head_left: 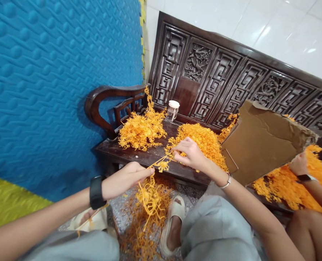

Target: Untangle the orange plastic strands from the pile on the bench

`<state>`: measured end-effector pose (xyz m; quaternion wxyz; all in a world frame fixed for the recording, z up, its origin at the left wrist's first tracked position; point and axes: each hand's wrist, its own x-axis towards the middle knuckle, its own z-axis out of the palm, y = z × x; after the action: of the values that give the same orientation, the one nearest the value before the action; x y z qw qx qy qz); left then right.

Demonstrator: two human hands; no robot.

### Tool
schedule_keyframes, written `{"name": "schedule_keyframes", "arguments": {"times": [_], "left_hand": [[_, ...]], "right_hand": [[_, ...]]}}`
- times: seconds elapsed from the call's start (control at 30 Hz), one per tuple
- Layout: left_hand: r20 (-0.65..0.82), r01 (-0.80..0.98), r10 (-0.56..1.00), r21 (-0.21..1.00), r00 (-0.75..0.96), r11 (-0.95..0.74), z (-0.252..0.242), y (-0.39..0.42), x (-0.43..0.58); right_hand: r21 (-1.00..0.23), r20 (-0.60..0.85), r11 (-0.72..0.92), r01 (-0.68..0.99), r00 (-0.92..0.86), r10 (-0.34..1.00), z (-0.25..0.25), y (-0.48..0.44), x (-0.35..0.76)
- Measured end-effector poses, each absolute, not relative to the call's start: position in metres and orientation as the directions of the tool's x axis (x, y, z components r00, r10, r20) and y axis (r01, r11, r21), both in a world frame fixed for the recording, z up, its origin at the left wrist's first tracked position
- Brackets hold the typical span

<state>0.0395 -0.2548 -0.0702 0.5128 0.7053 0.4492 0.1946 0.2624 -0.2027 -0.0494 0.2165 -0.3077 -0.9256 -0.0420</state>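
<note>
Left hand (130,177), black watch at wrist, arm stretched forward, fingers pinched shut on one end of a thin orange strand (158,161); stringy orange tangle (151,201) dangles below it. Right hand (191,154), palm down, wrist bent, pinches the other end; strand runs taut between both hands. Just beyond the right hand: fluffy orange heap (204,139) on a dark carved wooden bench (139,156). Torn cardboard box (261,141) to its right

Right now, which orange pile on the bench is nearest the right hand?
The middle pile, beside the cardboard box: the right hand is at its edge. The left pile by the armrest is farther.
</note>
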Motion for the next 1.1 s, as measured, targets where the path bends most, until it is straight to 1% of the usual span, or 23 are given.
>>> {"name": "schedule_keyframes", "arguments": {"times": [0.07, 0.13, 0.17, 0.2, 0.23, 0.27, 0.3, 0.37, 0.43, 0.47, 0.53, 0.6, 0.63, 0.7, 0.77, 0.8, 0.87, 0.9, 0.97, 1.03, 1.1], "left_hand": [[-0.185, 0.443, 0.84, 0.894, 0.51, -0.072, -0.071, -0.259, 0.036], [-0.193, 0.456, 0.831, 0.886, 0.522, -0.081, -0.072, -0.264, 0.029], [-0.205, 0.465, 0.824, 0.882, 0.529, -0.079, -0.074, -0.266, 0.025], [-0.222, 0.477, 0.819, 0.876, 0.529, -0.071, -0.076, -0.268, 0.022], [-0.239, 0.492, 0.819, 0.868, 0.521, -0.06, -0.078, -0.269, 0.019], [-0.252, 0.507, 0.822, 0.86, 0.51, -0.051, -0.081, -0.269, 0.017], [-0.258, 0.521, 0.828, 0.852, 0.498, -0.048, -0.084, -0.267, 0.015], [-0.255, 0.545, 0.84, 0.836, 0.479, -0.057, -0.091, -0.262, 0.014], [-0.255, 0.566, 0.846, 0.822, 0.469, -0.066, -0.098, -0.256, 0.014], [-0.257, 0.576, 0.848, 0.815, 0.464, -0.069, -0.101, -0.253, 0.014], [-0.254, 0.589, 0.853, 0.805, 0.456, -0.075, -0.106, -0.249, 0.013], [-0.251, 0.592, 0.853, 0.802, 0.456, -0.08, -0.108, -0.247, 0.013], [-0.253, 0.594, 0.852, 0.801, 0.458, -0.081, -0.109, -0.246, 0.014], [-0.251, 0.591, 0.852, 0.802, 0.46, -0.083, -0.109, -0.244, 0.015], [-0.238, 0.578, 0.855, 0.812, 0.461, -0.086, -0.109, -0.242, 0.018], [-0.229, 0.566, 0.856, 0.82, 0.463, -0.086, -0.109, -0.241, 0.019], [-0.204, 0.533, 0.856, 0.841, 0.475, -0.095, -0.109, -0.24, 0.024], [-0.194, 0.519, 0.855, 0.849, 0.481, -0.099, -0.109, -0.239, 0.026], [-0.174, 0.507, 0.855, 0.854, 0.488, -0.115, -0.107, -0.239, 0.032], [-0.154, 0.509, 0.856, 0.85, 0.493, -0.14, -0.104, -0.238, 0.037], [-0.133, 0.511, 0.858, 0.844, 0.496, -0.165, -0.101, -0.237, 0.042]], "right_hand": [[-0.082, 0.501, 0.737, 0.671, -0.612, 0.612, -0.045, -0.192, 0.277], [-0.172, 0.586, 0.589, 0.79, -0.398, 0.706, -0.043, -0.177, 0.302], [-0.254, 0.6, 0.499, 0.828, -0.27, 0.753, -0.043, -0.168, 0.316], [-0.316, 0.578, 0.445, 0.838, -0.202, 0.791, -0.044, -0.159, 0.33], [-0.344, 0.542, 0.426, 0.837, -0.194, 0.818, -0.048, -0.151, 0.341], [-0.321, 0.498, 0.429, 0.844, -0.235, 0.835, -0.053, -0.143, 0.35], [-0.271, 0.448, 0.432, 0.86, -0.285, 0.848, -0.059, -0.137, 0.355], [-0.131, 0.342, 0.437, 0.89, -0.374, 0.862, -0.073, -0.127, 0.358], [-0.013, 0.264, 0.421, 0.907, -0.403, 0.876, -0.086, -0.119, 0.354], [0.022, 0.242, 0.413, 0.91, -0.406, 0.881, -0.09, -0.116, 0.352], [0.05, 0.237, 0.41, 0.911, -0.409, 0.881, -0.096, -0.112, 0.348], [0.009, 0.271, 0.442, 0.897, -0.427, 0.863, -0.094, -0.113, 0.343], [-0.055, 0.293, 0.474, 0.879, -0.44, 0.849, -0.091, -0.116, 0.339], [-0.264, 0.321, 0.545, 0.796, -0.46, 0.828, -0.079, -0.127, 0.326], [-0.49, 0.304, 0.58, 0.651, -0.496, 0.813, -0.064, -0.146, 0.307], [-0.549, 0.274, 0.589, 0.594, -0.537, 0.798, -0.057, -0.157, 0.296], [-0.572, 0.209, 0.633, 0.521, -0.654, 0.727, -0.047, -0.179, 0.274], [-0.551, 0.174, 0.668, 0.501, -0.714, 0.679, -0.044, -0.188, 0.265], [-0.462, 0.139, 0.732, 0.501, -0.774, 0.617, -0.044, -0.201, 0.249], [-0.373, 0.13, 0.761, 0.531, -0.782, 0.609, -0.049, -0.208, 0.239], [-0.339, 0.12, 0.754, 0.562, -0.769, 0.627, -0.054, -0.209, 0.233]]}}
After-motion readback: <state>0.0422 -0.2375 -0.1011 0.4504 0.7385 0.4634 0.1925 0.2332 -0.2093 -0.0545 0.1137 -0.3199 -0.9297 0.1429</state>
